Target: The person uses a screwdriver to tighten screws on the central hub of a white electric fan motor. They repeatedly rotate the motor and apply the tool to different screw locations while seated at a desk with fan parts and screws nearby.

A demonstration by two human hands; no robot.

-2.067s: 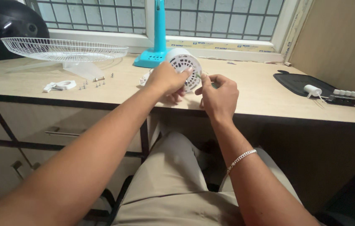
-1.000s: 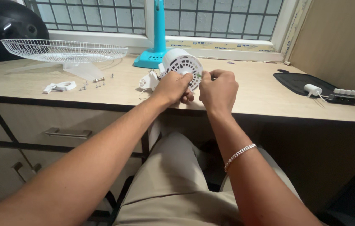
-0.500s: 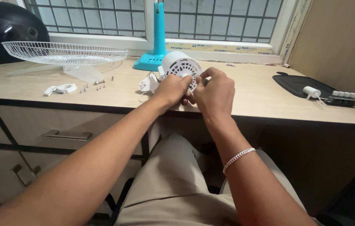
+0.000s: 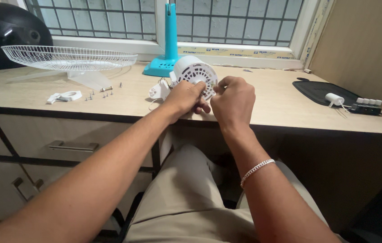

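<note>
A white round fan motor housing (image 4: 191, 70) with slotted vents stands on the wooden desk (image 4: 267, 105) near its front edge. My left hand (image 4: 186, 96) grips its lower front from the left. My right hand (image 4: 233, 102) is closed at the housing's right side, fingertips pinched against its face; what they pinch is too small to tell. A white plastic piece with wires (image 4: 158, 92) lies just left of the housing. A silver bracelet (image 4: 256, 170) circles my right wrist.
A turquoise fan stand (image 4: 167, 40) rises behind the housing by the window. A white wire fan guard (image 4: 67, 57), several loose screws (image 4: 105, 92) and a white clip (image 4: 64, 96) lie to the left, with a black helmet (image 4: 6, 33) behind. A black mat (image 4: 319, 92) holds small parts at right.
The motor housing and both hands have stayed in about the same spot; my right hand has closed in against the housing's face, and the view has shifted slightly.
</note>
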